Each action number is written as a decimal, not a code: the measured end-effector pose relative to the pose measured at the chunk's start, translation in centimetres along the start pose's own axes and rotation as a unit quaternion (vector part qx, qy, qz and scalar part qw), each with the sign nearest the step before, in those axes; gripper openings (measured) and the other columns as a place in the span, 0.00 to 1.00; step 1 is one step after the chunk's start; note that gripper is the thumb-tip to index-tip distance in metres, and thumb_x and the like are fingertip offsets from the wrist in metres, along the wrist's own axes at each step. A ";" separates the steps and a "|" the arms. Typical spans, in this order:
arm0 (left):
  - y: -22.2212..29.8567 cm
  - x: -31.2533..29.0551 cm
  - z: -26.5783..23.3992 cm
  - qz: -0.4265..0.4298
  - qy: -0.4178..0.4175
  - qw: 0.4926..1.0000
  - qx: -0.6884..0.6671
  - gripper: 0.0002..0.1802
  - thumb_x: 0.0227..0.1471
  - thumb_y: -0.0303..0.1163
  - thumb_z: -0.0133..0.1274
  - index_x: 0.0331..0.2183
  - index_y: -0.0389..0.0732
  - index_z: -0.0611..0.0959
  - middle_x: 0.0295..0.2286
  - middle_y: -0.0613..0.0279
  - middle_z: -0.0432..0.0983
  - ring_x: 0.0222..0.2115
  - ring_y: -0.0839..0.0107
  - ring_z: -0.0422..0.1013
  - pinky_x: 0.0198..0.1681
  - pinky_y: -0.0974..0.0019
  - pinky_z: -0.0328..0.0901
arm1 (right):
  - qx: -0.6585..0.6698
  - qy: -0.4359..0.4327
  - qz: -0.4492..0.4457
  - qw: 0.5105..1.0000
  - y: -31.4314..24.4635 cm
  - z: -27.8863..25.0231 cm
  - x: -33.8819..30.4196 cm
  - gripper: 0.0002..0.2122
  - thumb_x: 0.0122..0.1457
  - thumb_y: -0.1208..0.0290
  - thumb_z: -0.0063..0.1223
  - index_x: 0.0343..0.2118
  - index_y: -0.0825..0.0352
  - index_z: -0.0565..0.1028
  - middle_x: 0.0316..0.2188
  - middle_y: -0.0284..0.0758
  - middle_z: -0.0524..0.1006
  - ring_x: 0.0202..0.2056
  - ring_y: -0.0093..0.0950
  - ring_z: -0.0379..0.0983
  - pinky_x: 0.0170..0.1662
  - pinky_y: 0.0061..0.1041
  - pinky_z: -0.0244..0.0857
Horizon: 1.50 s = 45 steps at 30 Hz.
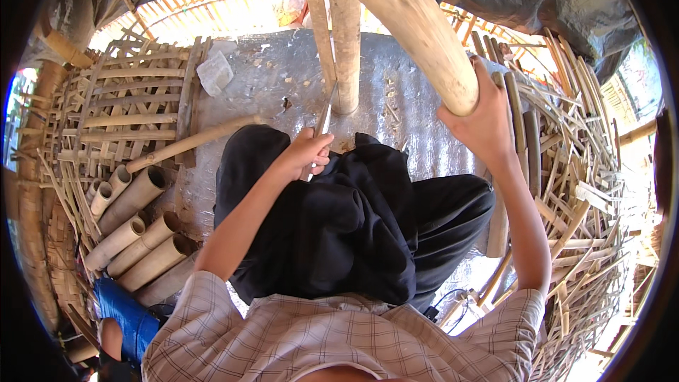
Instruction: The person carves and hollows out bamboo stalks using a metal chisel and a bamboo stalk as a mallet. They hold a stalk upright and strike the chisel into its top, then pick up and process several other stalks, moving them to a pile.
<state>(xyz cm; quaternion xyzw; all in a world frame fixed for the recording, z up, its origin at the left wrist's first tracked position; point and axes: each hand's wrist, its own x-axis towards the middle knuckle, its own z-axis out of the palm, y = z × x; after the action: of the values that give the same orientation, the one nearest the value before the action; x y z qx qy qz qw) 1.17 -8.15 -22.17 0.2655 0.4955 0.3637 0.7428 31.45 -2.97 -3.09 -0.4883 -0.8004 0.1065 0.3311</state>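
My left hand (309, 154) is closed around a knife (326, 114) in front of my lap. Its narrow, pale blade points up and away from me. The blade's tip overlaps the lower end of a long bamboo strip (320, 25); whether they touch I cannot tell. Raised on the right, my right hand (484, 114) grips the near end of a thick, pale bamboo pole (417, 18). That pole slants up to the far left and runs out of view. An upright bamboo post (346, 56) stands just beyond the knife.
Cut bamboo tubes (134, 201) lie stacked on my left, with a thin pole (198, 143) beside them. A woven bamboo panel (131, 95) and a whitish block (215, 73) are farther off. Split bamboo (573, 240) is heaped along the right. Dark sheeting (537, 0) hangs above.
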 end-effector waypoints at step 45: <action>-7.5 7.0 -0.5 -0.002 0.112 0.984 0.140 0.12 0.55 0.36 0.57 0.30 0.37 0.74 0.20 0.63 0.71 0.17 0.76 0.68 0.17 0.67 0.62 | -0.089 -0.204 0.000 0.975 7.0 5.8 -1.6 0.23 0.42 0.72 0.65 0.45 0.63 0.75 0.33 0.50 0.82 0.40 0.52 0.79 0.43 0.48 0.73</action>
<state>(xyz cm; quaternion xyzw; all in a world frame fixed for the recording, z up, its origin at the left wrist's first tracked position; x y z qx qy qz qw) 4.55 -6.97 -31.82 0.3230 0.6223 0.3171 0.6387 33.24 0.07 -11.57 -0.4839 -0.8572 0.1326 0.1159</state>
